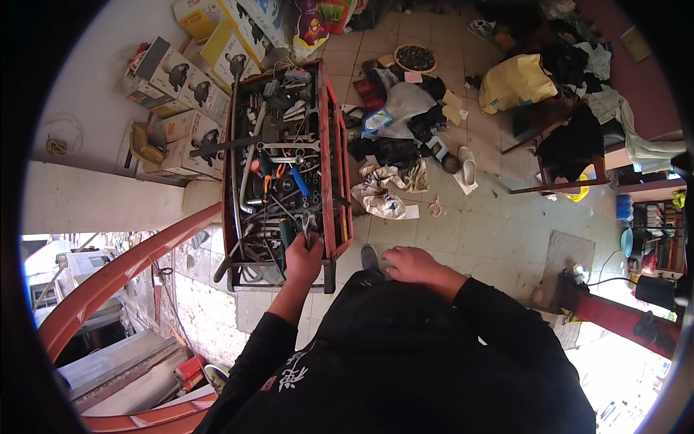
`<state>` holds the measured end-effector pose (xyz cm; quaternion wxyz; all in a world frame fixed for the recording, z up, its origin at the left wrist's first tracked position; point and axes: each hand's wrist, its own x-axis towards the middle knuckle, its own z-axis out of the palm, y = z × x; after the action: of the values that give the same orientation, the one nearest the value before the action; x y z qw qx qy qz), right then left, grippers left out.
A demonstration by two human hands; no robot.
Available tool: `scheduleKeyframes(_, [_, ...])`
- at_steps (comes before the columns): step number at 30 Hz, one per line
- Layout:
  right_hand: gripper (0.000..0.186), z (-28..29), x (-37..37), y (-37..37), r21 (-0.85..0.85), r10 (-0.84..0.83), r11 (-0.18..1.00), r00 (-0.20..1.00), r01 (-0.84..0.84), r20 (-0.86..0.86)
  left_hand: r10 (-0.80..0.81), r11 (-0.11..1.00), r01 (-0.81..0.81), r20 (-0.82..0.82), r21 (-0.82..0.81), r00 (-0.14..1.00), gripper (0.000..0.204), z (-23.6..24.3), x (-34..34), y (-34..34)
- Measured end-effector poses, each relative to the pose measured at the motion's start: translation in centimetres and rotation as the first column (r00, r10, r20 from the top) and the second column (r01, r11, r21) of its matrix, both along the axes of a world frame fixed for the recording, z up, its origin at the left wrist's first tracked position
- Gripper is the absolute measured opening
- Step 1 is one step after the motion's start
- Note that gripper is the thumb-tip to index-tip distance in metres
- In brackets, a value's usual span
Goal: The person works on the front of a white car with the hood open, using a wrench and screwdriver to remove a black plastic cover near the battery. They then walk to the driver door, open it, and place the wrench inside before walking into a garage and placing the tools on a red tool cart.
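My left hand [303, 257] is closed around a silver metal tool [307, 226] at the near end of the tool cart. The tool's upper end looks forked, like a wrench, but my fingers hide the rest. Beneath and around it lie loose tools: a blue-handled tool [299, 181], an orange-handled tool [267, 189], and a large open-end wrench [295, 145] across the middle. A green handle [284, 231] is just left of my hand. My right hand [413, 264] hovers in front of my body, loosely bent, fingers and thumb apart, with nothing visible in it.
The red tool cart [340, 181] stands ahead on the left, a long bar along its left side. Cardboard boxes [189, 141] are stacked beyond it. Bags and cloths [383, 192], a white shoe [468, 171] and a wooden chair [578, 145] are at right. An orange metal beam [123, 273] curves at left.
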<state>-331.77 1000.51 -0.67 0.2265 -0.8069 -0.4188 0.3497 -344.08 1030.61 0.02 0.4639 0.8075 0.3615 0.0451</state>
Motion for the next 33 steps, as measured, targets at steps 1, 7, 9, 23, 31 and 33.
scheduleKeyframes(1, [0.036,0.2,0.7,0.1,0.034,-0.004,0.999,0.999,0.002,0.041,0.003,1.0,-0.003,-0.01,-0.019,1.0,0.021,0.1,0.8,0.0])
scheduleKeyframes(7, [0.04,1.1,5.4,0.1,0.08,-0.262,0.954,0.936,0.287,-0.236,-0.035,0.993,0.039,-0.043,0.107,0.998,0.033,-0.1,6.7,1.3])
scheduleKeyframes(9, [0.041,0.7,7.5,-0.8,0.077,-0.328,0.931,0.909,0.358,-0.256,-0.051,0.991,0.062,-0.088,0.121,0.995,0.038,-0.3,9.0,1.5])
scheduleKeyframes(23, [0.039,-9.1,36.7,-8.0,-0.062,-0.503,0.856,0.801,0.512,-0.324,0.171,0.927,-0.011,-0.397,0.374,0.902,0.027,-2.4,19.4,0.5])
scheduleKeyframes(31, [0.029,-8.0,52.5,-15.1,-0.168,-0.577,0.815,0.746,0.555,-0.333,0.356,0.881,-0.104,-0.502,0.462,0.788,0.021,-2.1,21.7,-0.8])
scheduleKeyframes(33, [0.026,-7.5,54.8,-15.7,-0.316,-0.704,0.708,0.595,0.632,-0.387,0.367,0.88,-0.129,-0.483,0.457,0.795,0.022,-2.1,21.7,-0.7])
